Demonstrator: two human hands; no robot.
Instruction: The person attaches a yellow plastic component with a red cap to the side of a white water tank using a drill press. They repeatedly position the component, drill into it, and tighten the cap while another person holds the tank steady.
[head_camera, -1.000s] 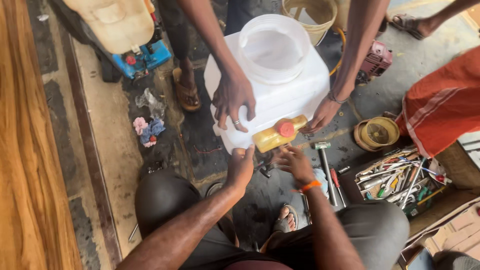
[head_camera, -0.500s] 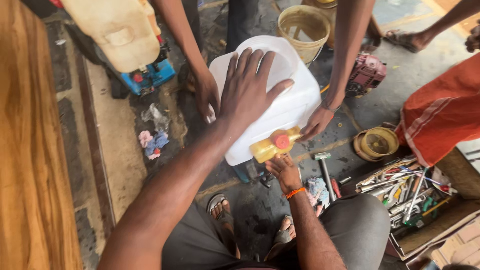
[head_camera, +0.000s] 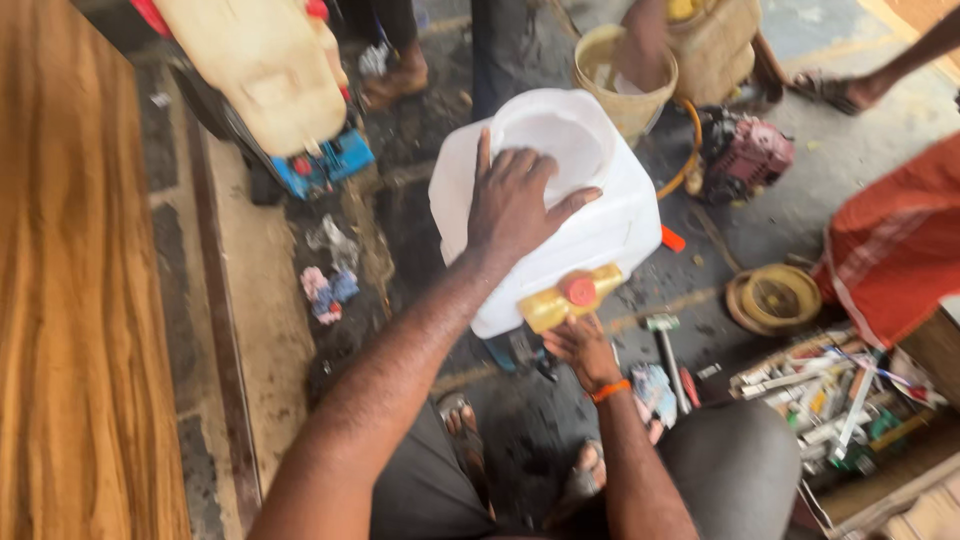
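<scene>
Head view showed the white plastic tank (head_camera: 590, 235) tipped on the dirty floor (head_camera: 400, 250), just in front of the seated person's knees. Its yellow fitting with a red cap (head_camera: 572, 297) pointed down toward them.

The tank looked liable to roll or slide, since only one flat palm steadied it on a curved, smooth wall. If it shifted, the fitting might twist out of the fingers below, and anything inside could spill onto the loose tools (head_camera: 830, 390) nearby.

The left hand (head_camera: 515, 200) lay on top of the tank, arm stretched forward, fingers spread wide and pressed flat, gripping nothing. The right hand (head_camera: 580, 345) came up from below, wrist bent back, an orange band (head_camera: 610, 390) round it. Its fingers touched the underside of the fitting, but whether that grip was pinched closed or only cupping I cannot tell.
</scene>
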